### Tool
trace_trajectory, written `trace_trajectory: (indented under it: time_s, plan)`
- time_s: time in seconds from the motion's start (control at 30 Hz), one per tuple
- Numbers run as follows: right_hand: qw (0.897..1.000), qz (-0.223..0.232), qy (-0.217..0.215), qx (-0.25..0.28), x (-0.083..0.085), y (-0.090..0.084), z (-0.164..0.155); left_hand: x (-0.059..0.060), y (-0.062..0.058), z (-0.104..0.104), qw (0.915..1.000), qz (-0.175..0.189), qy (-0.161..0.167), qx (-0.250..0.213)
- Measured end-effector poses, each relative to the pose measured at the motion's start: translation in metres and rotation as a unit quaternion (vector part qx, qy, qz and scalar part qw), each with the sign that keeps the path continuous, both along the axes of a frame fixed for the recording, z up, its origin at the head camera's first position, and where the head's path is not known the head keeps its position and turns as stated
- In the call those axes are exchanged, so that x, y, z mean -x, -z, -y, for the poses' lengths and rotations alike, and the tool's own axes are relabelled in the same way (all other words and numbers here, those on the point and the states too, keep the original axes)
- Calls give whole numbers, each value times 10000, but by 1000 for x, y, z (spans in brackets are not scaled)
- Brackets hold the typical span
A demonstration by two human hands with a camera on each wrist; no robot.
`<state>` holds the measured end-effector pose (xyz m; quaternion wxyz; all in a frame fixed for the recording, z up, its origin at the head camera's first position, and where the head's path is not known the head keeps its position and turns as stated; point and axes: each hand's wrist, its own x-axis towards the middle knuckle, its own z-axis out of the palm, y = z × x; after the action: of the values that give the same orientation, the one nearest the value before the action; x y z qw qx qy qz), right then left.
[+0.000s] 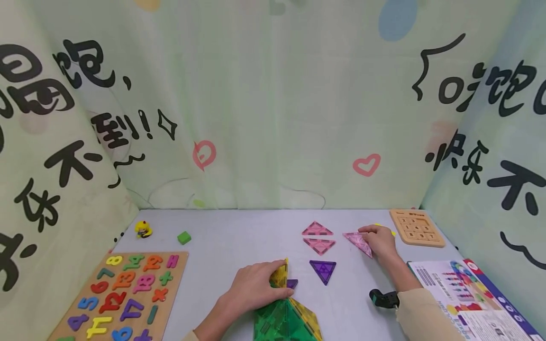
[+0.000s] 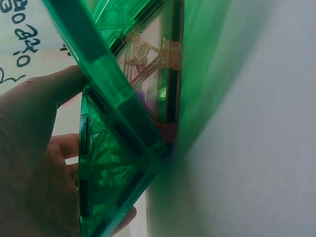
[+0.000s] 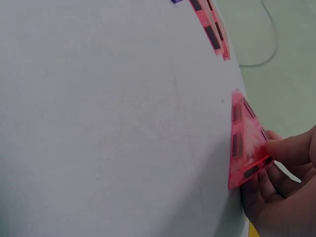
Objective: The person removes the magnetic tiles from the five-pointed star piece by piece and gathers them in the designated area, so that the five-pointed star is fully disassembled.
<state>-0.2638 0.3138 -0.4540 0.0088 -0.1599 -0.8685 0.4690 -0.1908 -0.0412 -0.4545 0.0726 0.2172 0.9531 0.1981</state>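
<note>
My left hand (image 1: 256,286) grips a built shape of magnetic tiles (image 1: 273,322), mostly green with yellow sides, near the front of the table. A yellow tile (image 1: 279,277) stands up by its thumb and forefinger. In the left wrist view the thumb lies along a green triangle tile (image 2: 116,173), fingers behind it. My right hand (image 1: 381,241) pinches a pink triangle magnetic tile (image 3: 247,140) by one corner, tilted at the table surface. Two pink triangle tiles (image 1: 317,228) and a purple triangle tile (image 1: 323,271) lie between the hands.
On the left are a wooden number board (image 1: 179,270), a green cube (image 1: 184,237) and a small yellow figure (image 1: 143,229). A wooden number puzzle (image 1: 417,228) and a printed booklet (image 1: 473,298) lie at right. A printed curtain (image 1: 264,118) hangs behind the table.
</note>
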Motion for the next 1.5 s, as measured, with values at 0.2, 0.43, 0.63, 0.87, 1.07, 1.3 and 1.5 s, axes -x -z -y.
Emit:
trace_trajectory:
  time_s: [0.2, 0.43, 0.63, 0.87, 1.07, 1.3, 1.5]
  plan:
    - [9967, -90, 93, -803, 5, 10, -3, 0, 0, -1, 10000, -60, 59, -28]
    - [9885, -543, -101, -1411, 2, 10, 3, 0, 1, -1, 10000, -54, -18, -19]
    - [9880, -799, -514, -1215, -11, -2, 30, 0, 2, 0, 9999, 7, -142, -23]
    - [9854, -334, -1667, -17, -34, -22, 87, 1, 1, 1, 9997, 42, -226, 10]
    - [9639, -214, -2613, 456, -47, -16, 127, 2, 1, 0, 9994, 166, -292, -23]
    - [9522, -72, -2991, 608, -59, -7, 159, 2, 5, 2, 9996, -35, -232, -155]
    - [9490, -29, -2933, 1155, -61, -4, 168, 0, 5, 3, 9991, -254, -175, -305]
